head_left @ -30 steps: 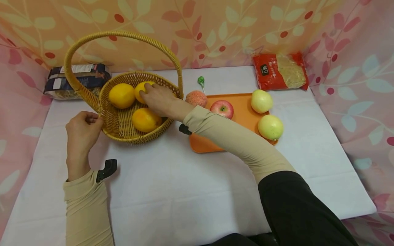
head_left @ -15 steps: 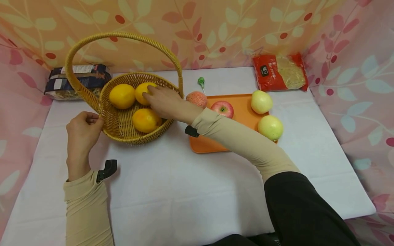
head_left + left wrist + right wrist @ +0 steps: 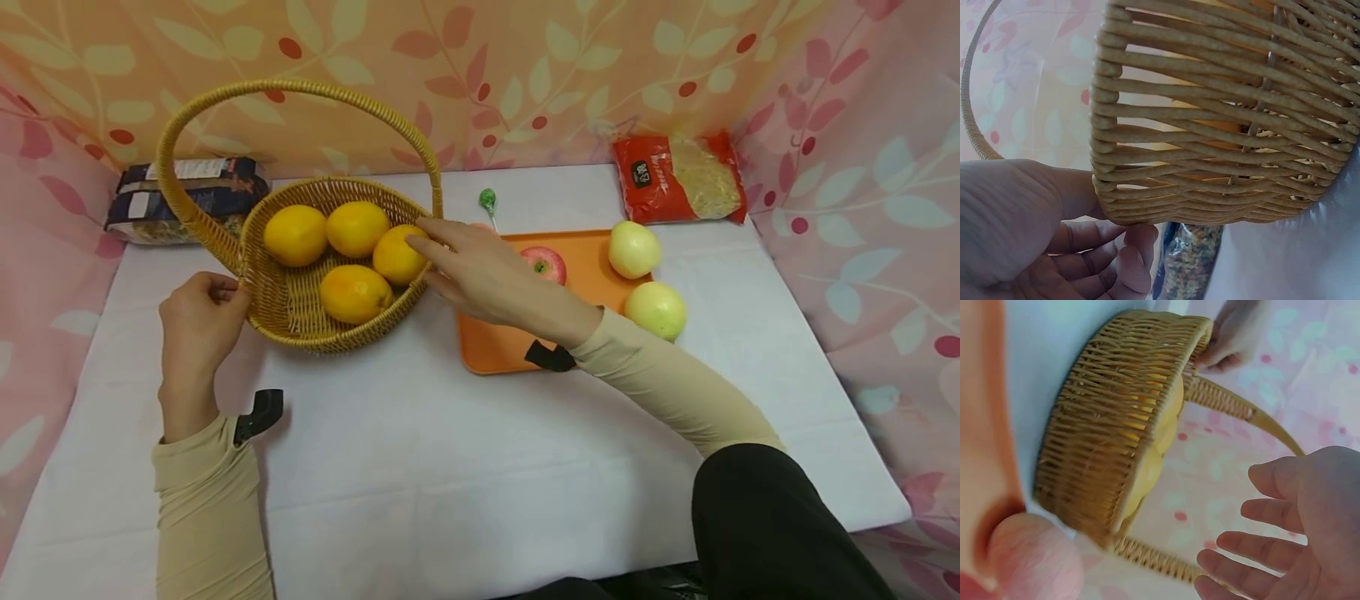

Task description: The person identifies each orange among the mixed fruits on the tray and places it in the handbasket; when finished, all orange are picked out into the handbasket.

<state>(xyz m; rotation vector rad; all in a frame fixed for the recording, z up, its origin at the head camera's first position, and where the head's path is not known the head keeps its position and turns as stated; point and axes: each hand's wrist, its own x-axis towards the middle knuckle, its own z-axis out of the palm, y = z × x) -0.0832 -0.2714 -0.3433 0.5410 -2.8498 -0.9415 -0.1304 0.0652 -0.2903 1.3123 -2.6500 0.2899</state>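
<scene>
A wicker basket [image 3: 292, 333] with a tall arched handle holds several yellow lemons [image 3: 356, 293]. At its left side my left hand [image 3: 202, 321] pinches the rim between thumb and fingers; the left wrist view shows the thumb inside and the fingers [image 3: 1138, 262] under the edge. My right hand [image 3: 487, 271] is over the basket's right rim, beside the rightmost lemon [image 3: 400, 255]. In the right wrist view its fingers [image 3: 1260, 547] are spread and straight, apart from the basket, holding nothing.
An orange tray [image 3: 487, 350] right of the basket bears a red apple [image 3: 546, 262] and two pale green round fruits [image 3: 634, 250]. A pinkish round fruit [image 3: 1035, 562] sits by its left corner. Behind are a green lollipop [image 3: 487, 200], a red packet [image 3: 678, 179] and a dark packet [image 3: 217, 196].
My right hand has drawn back to the right out of the basket and its fingers have straightened, uncovering the lemon on the right. My left hand stays on the rim.
</scene>
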